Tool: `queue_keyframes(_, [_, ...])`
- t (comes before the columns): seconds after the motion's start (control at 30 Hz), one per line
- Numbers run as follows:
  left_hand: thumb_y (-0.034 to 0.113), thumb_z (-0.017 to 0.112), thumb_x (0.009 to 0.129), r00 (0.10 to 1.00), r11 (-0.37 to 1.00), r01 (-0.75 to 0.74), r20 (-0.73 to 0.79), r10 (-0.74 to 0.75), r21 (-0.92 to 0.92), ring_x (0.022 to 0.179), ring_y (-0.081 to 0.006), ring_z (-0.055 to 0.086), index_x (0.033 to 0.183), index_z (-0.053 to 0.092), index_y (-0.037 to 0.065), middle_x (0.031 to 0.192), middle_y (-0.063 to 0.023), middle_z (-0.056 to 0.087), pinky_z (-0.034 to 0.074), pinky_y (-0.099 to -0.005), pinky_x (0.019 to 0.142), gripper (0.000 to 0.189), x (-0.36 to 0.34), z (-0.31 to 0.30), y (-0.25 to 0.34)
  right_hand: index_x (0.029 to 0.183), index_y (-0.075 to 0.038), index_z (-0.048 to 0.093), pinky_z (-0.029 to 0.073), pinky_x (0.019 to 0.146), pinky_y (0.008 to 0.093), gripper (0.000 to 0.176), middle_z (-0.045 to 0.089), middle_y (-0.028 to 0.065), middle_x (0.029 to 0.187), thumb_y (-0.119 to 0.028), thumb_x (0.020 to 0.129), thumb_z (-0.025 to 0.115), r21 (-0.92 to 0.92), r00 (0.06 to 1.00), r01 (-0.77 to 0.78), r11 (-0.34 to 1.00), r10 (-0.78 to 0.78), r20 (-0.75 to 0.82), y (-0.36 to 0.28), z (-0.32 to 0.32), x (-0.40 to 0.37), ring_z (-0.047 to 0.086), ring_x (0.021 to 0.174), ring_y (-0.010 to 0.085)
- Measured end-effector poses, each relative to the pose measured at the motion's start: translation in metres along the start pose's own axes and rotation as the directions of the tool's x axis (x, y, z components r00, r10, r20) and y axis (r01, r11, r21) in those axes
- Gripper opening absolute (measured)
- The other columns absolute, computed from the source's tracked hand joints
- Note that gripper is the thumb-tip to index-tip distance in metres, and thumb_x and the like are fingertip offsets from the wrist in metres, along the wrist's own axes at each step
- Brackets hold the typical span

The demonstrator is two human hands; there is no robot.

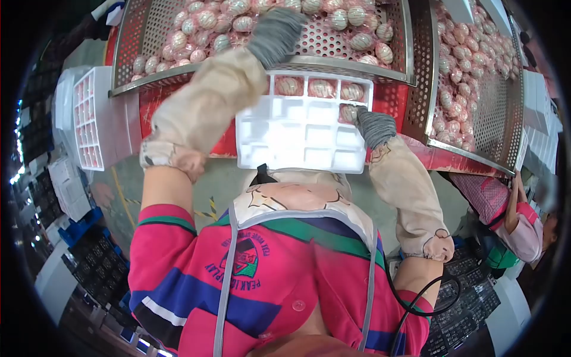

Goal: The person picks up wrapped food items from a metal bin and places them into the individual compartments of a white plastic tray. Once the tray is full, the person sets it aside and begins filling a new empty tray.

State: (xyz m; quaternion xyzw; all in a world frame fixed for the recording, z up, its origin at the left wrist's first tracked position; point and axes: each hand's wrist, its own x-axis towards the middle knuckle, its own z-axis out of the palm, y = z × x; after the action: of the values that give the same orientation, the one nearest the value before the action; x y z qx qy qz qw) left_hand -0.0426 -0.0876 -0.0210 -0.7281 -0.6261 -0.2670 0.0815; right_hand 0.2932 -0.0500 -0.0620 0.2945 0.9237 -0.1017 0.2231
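A white foam box (289,140) with square compartments lies in front of me. Wrapped balls (322,88), pale and egg-sized in clear film with pink markings, fill three visible compartments of its far row. My right hand (376,126), in a grey knit glove, is closed on another wrapped ball (348,113) at the right compartment of the second row. Over the perforated metal tray (324,44) is my left hand (276,37), gloved the same way, beside heaped wrapped balls (242,24). Its fingers are hidden, so its grip cannot be told. My left sleeve covers the box's far left corner.
Another perforated tray (493,113) of wrapped balls stands at right. A stack of white foam boxes (104,119) is at left. Both trays have raised metal rims above a red surface (156,119). A person in pink (523,229) is at the right edge.
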Motion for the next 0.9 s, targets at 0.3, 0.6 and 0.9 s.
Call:
queue_keyframes(0.3, [0.028, 0.057, 0.078, 0.684, 0.908, 0.148, 0.623, -0.38, 0.391, 0.09, -0.0344, 0.063, 0.098, 0.067, 0.013, 0.093, -0.0201, 0.065, 0.049, -0.0447, 0.081, 0.027, -0.02, 0.048, -0.096, 0.097, -0.008, 0.055, 0.048, 0.063, 0.0495, 0.038, 0.065, 0.0156, 0.076, -0.044, 0.086, 0.054, 0.069, 1.0, -0.006, 0.998, 0.004, 0.03, 0.003, -0.012, -0.001, 0.064, 0.073, 0.0339])
queue_keyframes(0.6, [0.026, 0.068, 0.073, 0.781, 0.888, 0.395, 0.422, -0.46, 0.237, 0.107, -0.0329, 0.055, 0.12, 0.055, 0.017, 0.115, -0.0174, 0.058, 0.044, -0.042, 0.092, 0.05, -0.036, -0.025, -0.066, 0.114, -0.015, 0.059, 0.05, 0.072, 0.043, 0.034, 0.066, 0.0158, 0.086, -0.034, 0.085, 0.06, 0.704, 0.961, -0.121, 0.7, 0.26, -0.094, 0.003, 0.029, -0.031, 0.064, 0.082, 0.0332])
queue_keyframes(0.9, [0.036, 0.064, 0.075, 0.606, 0.92, 0.283, 0.693, -0.391, 0.272, 0.112, -0.0355, 0.052, 0.123, 0.053, 0.012, 0.119, -0.0203, 0.056, 0.041, -0.0423, 0.095, 0.055, 0.015, 0.02, -0.021, 0.112, -0.015, 0.06, 0.05, 0.071, 0.043, 0.033, 0.067, 0.0148, 0.085, -0.035, 0.086, 0.057, 0.637, 0.94, -0.182, 0.749, 0.322, -0.111, -0.01, 0.021, -0.031, 0.065, 0.078, 0.0331])
